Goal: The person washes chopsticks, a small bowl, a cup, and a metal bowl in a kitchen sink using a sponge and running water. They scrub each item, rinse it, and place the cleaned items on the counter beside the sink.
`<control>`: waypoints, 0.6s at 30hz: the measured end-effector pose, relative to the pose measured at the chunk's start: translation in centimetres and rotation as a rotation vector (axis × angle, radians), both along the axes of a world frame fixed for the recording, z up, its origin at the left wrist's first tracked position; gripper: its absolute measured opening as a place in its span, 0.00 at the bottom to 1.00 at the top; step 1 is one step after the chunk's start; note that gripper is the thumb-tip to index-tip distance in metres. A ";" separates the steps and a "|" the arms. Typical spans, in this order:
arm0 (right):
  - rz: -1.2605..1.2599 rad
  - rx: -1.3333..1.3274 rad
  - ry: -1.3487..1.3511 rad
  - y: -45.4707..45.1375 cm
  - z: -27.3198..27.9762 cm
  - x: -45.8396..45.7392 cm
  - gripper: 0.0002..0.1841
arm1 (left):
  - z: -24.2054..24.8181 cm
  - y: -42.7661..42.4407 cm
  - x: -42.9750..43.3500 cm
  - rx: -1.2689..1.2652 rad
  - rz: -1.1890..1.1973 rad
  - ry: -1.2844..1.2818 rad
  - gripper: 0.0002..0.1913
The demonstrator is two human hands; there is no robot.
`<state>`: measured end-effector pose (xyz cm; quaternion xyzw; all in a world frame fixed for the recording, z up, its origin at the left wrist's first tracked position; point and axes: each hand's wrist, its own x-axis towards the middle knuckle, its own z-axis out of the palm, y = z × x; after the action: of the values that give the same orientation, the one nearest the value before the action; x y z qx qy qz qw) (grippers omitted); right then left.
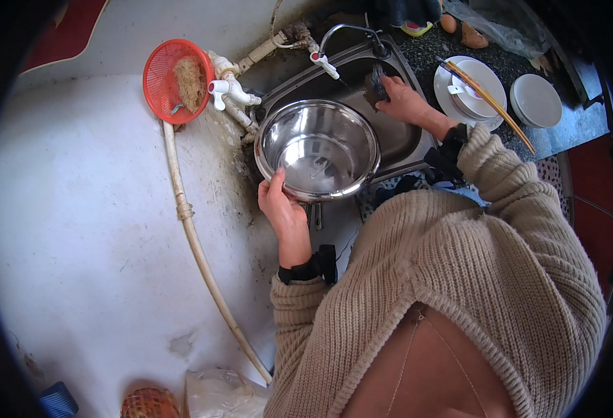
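Note:
A shiny stainless steel basin (319, 157) is tilted over the left part of the steel sink (403, 138). My left hand (284, 209) grips its near left rim, the thumb over the edge and the fingers hidden underneath. At the basin's bottom there are bright reflections; whether water lies there I cannot tell. Over the sink's right side, my right hand (403, 102) holds a dark, glinting scouring pad (376, 86), apart from the basin. Between the basin and the sink's back edge hangs the curved chrome faucet (345, 28), with a white-handled spout end (324, 62).
Plates (444, 89) with a white spoon (463, 90) and wooden chopsticks (489, 107) across them stand on the dark counter right of the sink, beside stacked bowls (537, 101). A white wall tap (233, 93) and red plastic strainer (160, 78) are at left.

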<state>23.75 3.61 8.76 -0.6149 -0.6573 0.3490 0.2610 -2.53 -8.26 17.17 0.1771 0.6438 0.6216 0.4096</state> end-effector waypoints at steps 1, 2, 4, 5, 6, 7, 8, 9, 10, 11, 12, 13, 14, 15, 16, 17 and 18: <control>0.022 0.141 -0.275 0.1 -0.1 -0.5 0.28 | -0.1 0.4 -0.2 -0.008 -0.030 -0.015 0.12; 0.032 0.145 -0.117 0.4 -0.1 -1.1 0.29 | -0.3 0.8 -0.3 -0.020 -0.059 -0.033 0.12; 0.031 0.324 0.008 1.8 0.7 -2.8 0.26 | -0.9 1.8 -0.1 0.005 -0.061 -0.068 0.11; 0.036 0.429 0.057 2.5 1.2 -3.5 0.24 | -1.3 2.4 0.0 -0.013 -0.069 -0.098 0.10; 0.045 0.358 -0.013 3.4 1.7 -3.9 0.22 | -1.5 3.0 0.1 -0.012 -0.091 -0.129 0.09; 0.067 0.349 -0.068 4.6 2.2 -4.2 0.20 | -1.8 3.6 0.2 -0.023 -0.105 -0.161 0.09; 0.088 0.372 -0.106 5.4 2.6 -4.1 0.18 | -2.1 4.1 0.2 -0.012 -0.135 -0.205 0.06; 0.061 0.445 -0.152 6.1 2.8 -3.8 0.12 | -2.4 4.7 0.2 -0.046 -0.152 -0.234 0.05; 0.057 0.447 -0.158 6.7 2.9 -3.3 0.11 | -2.7 5.3 0.1 -0.057 -0.180 -0.268 0.04; 0.049 0.426 -0.173 7.2 2.9 -2.8 0.11 | -3.1 5.8 0.1 -0.094 -0.187 -0.298 0.03; 0.016 0.441 -0.225 7.6 2.8 -2.4 0.10 | -3.4 6.2 0.1 -0.093 -0.222 -0.317 0.04; -0.015 0.493 -0.235 8.0 2.8 -2.1 0.11 | -3.7 6.6 0.2 -0.092 -0.243 -0.343 0.04; -0.027 0.521 -0.228 8.3 2.7 -1.9 0.11 | -3.9 7.1 0.2 -0.093 -0.264 -0.369 0.04; -0.048 0.519 -0.238 8.5 2.6 -1.8 0.11 | -4.2 7.6 0.3 -0.091 -0.284 -0.399 0.04; -0.051 0.487 -0.235 8.6 2.4 -1.7 0.11 | -4.4 8.0 0.5 -0.095 -0.290 -0.415 0.04; -0.059 0.460 -0.230 8.7 2.1 -1.8 0.12 | -4.6 8.4 0.7 -0.095 -0.293 -0.416 0.04; -0.056 0.469 -0.205 8.7 1.7 -1.8 0.12 | -4.8 8.7 1.0 -0.099 -0.294 -0.422 0.04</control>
<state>21.95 12.35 10.42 -0.5878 -0.7258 0.1157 0.3380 -1.58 0.46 12.39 0.1148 0.5412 0.5464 0.6288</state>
